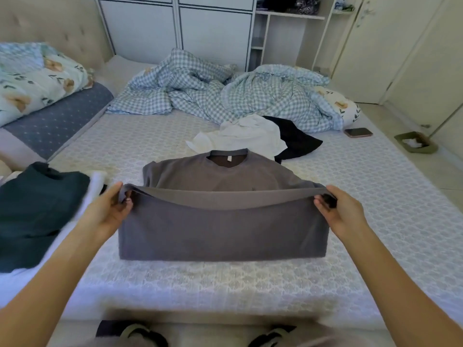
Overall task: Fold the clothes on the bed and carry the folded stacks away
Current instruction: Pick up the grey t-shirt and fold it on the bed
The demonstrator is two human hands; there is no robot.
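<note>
Hands pinch the grey T-shirt (223, 229) by its lifted lower part, left hand (110, 211) and right hand (343, 211) at opposite corners. Its collar end lies on the bed (225, 284), near a white garment (245, 136).

On the patterned white bed (130, 146), the left hand (110, 209) and right hand (343, 211) each pinch a corner of the grey cotton T-shirt's (223, 229) lifted hem, its collar lying at the far end. A crumpled white garment (245, 136) and a black garment (295, 141) lie just beyond it, with a dark teal folded stack (35, 211) at near left.

bed (175, 284), shirts (225, 234), duvet (225, 96), phone (358, 132)
</note>
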